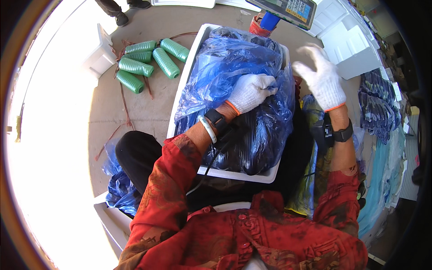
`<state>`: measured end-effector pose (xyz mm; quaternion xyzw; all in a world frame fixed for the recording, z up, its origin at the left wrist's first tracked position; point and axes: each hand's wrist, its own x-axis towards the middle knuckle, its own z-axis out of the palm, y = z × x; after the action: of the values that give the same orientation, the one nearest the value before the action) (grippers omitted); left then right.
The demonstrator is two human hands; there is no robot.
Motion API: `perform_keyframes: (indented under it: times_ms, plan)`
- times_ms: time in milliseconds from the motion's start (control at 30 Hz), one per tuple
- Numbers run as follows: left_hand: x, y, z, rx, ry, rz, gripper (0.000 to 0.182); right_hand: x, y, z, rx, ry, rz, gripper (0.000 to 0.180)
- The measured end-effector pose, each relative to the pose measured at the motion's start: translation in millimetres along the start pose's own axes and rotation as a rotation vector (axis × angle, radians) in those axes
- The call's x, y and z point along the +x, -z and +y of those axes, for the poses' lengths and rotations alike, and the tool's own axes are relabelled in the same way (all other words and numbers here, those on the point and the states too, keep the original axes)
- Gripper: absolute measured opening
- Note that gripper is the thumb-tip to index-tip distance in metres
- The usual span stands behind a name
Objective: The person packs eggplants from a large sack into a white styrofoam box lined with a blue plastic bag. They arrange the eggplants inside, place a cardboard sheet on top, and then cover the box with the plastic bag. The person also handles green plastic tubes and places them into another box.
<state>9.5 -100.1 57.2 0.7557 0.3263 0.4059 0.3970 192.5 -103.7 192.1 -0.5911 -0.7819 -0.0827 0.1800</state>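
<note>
Before me stands a white foam box (185,81), lined with a thin blue plastic bag (216,60). Dark, glossy, elongated things (253,141) fill it and show through the film; they look like eggplants. My left hand (253,92), in a white knitted glove with an orange cuff, lies over the middle of the box, its curled fingers pinching a fold of the bag. My right hand (319,76), gloved alike and slightly blurred, is raised in the air beyond the box's right rim. Its thumb and fingers are spread, with nothing in them.
A scale's keypad display (287,10) rises on a blue post behind the box. Several green ribbed plastic bottles (135,65) lie tied with reddish cord on the concrete floor. White foam boxes (354,44) stand at right, near bagged dark produce (376,104). Another person's shoe (121,19) shows top left.
</note>
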Motion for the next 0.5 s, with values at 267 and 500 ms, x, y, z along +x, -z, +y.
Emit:
perform_keyframes:
  times_ms: [267,500]
  plan:
    - [-12,1,-35,-0.078,0.006,0.05,0.033,34,-73,-156,-0.151,0.427,-0.286,0.107]
    - [-2,-3,-11,-0.193,0.034,0.076,0.012,81,-73,-71,-0.223,0.383,-0.661,0.038]
